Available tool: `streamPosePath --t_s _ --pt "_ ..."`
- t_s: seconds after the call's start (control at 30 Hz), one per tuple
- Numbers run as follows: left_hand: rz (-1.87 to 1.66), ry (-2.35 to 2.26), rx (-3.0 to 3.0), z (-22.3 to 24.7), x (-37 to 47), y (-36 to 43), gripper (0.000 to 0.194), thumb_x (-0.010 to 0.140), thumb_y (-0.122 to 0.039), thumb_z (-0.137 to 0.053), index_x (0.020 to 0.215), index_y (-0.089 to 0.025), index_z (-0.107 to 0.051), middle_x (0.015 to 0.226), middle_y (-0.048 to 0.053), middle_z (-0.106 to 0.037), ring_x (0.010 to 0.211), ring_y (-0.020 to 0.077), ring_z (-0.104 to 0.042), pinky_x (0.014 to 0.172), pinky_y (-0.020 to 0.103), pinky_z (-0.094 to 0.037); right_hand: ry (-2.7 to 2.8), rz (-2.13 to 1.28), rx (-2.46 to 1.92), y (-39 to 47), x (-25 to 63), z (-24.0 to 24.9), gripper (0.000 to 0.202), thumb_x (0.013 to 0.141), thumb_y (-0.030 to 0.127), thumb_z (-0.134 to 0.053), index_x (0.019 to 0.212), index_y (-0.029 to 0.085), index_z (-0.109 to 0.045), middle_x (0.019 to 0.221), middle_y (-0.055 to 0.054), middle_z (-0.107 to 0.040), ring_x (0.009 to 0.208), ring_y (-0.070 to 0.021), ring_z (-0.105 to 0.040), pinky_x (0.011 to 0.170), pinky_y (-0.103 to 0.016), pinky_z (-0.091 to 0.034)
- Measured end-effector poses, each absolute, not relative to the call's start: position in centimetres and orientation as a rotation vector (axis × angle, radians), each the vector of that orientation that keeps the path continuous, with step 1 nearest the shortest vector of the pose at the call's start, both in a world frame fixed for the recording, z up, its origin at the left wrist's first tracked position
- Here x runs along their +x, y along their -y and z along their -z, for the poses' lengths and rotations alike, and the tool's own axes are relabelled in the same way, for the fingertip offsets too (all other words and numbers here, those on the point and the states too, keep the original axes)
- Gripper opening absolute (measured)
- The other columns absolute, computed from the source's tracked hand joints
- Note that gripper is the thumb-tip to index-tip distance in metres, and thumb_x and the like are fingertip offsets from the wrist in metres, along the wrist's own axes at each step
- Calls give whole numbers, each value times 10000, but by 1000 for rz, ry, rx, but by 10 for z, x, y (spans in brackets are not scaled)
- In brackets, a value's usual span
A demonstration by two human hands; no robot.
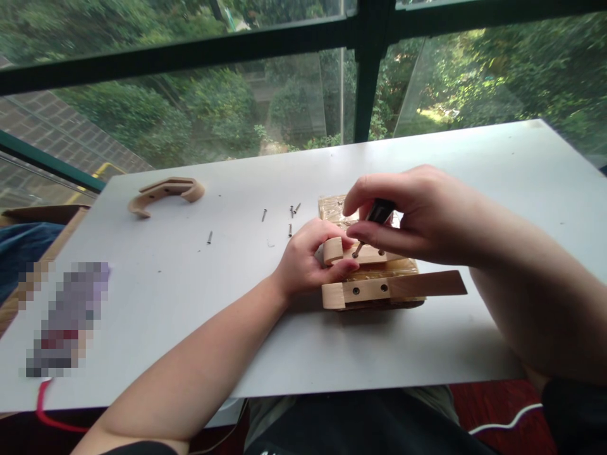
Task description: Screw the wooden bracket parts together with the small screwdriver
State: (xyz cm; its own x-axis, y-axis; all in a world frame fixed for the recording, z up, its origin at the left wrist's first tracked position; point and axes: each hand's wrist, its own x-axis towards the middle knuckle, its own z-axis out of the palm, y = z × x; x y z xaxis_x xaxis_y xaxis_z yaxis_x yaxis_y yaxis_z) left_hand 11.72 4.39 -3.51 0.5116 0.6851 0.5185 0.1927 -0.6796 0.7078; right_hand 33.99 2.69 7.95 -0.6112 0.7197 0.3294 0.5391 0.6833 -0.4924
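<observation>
My right hand (403,212) is closed around the black handle of a screwdriver (380,212). The tool's shaft slants down to a hole near the left end of a light wooden piece (370,254). My left hand (315,253) pinches that piece's rounded left end between thumb and fingers. Nearer to me lies a second wooden piece (367,291), with two dark screw holes and a long tapering right end. Both pieces rest on a block wrapped in clear film (408,268), partly hidden by my hands.
Several loose screws (291,229) lie left of the block on the white table (190,303). A curved wooden piece (168,193) sits at the back left. Blurred-out is an item (71,316) at the left edge, with a red strap (42,404). Windows stand behind the table.
</observation>
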Motion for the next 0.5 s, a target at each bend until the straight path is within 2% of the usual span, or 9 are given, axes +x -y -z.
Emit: streamPosePath --t_s 0.1,0.23,0.33,0.43,0.5 --pt "-1093 -715 2195 35 117 -44 341 765 -458 -812 950 -203 -683 904 60 -705 846 206 -657 788 349 -540 2347 -509 -851 -28 339 -77 154 921 251 -610 1056 197 -661 823 -3 -684 638 -97 -550 609 -248 -408" --pt "-1134 -754 2217 34 117 -42 347 759 -476 -813 921 -201 -676 857 47 -699 798 198 -643 766 347 -535 2428 -678 -697 -27 342 -83 135 906 173 -594 1026 193 -654 848 -14 -697 695 -109 -577 650 -246 -448" --pt "-1139 -757 2197 34 117 -41 358 761 -485 -811 931 -201 -674 873 53 -710 809 203 -653 779 355 -537 2510 -791 -650 -24 348 -91 220 879 112 -568 1072 190 -638 944 -36 -715 773 -125 -606 686 -252 -466" --pt "-1103 -732 2184 35 116 -42 362 754 -471 -823 940 -201 -670 905 61 -710 838 209 -661 799 361 -539 2531 -795 -697 -22 354 -94 302 872 98 -552 1141 208 -634 1008 -38 -724 809 -136 -625 684 -250 -464" --pt "-1085 -715 2174 36 116 -43 361 753 -464 -826 947 -204 -669 926 66 -706 858 213 -661 808 365 -538 2492 -750 -773 -20 356 -93 294 882 124 -563 1137 236 -659 977 -24 -731 795 -144 -634 665 -251 -458"
